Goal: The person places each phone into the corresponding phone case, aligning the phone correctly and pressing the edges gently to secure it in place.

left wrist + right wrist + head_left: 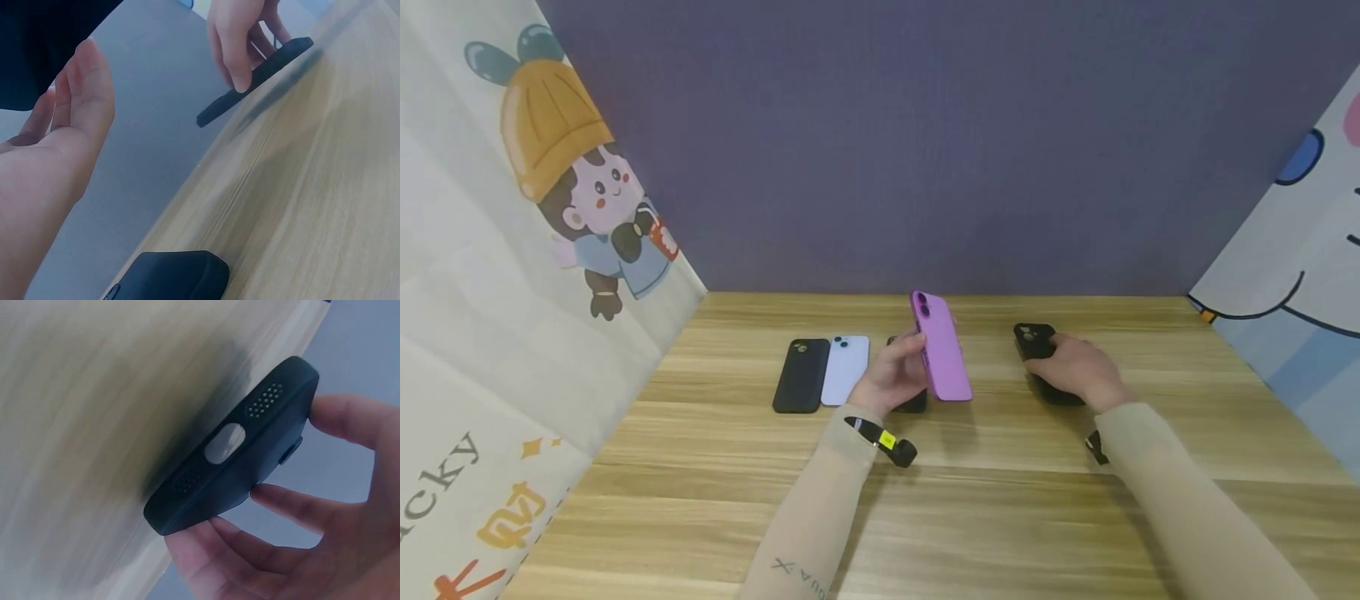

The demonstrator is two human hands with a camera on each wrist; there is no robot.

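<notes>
My left hand (891,375) holds a pinkish-purple phone (947,354) tilted up above the table, its back with two lenses facing me. In the left wrist view that phone (44,50) is a dark shape at the top left. On the right, my right hand (1078,367) grips a black phone case (1033,335) by its side edges. The right wrist view shows the end of this case (231,447), with an oval port opening and dotted speaker holes, tilted close over the wood. Partly hidden behind my left hand lies another black case (912,402).
To the left of my left hand, a black phone case (801,377) and a pale lilac phone (846,371) lie side by side on the wooden table (715,483). A dark grey panel (925,150) rises at the back edge. Printed cloths (490,275) flank both sides.
</notes>
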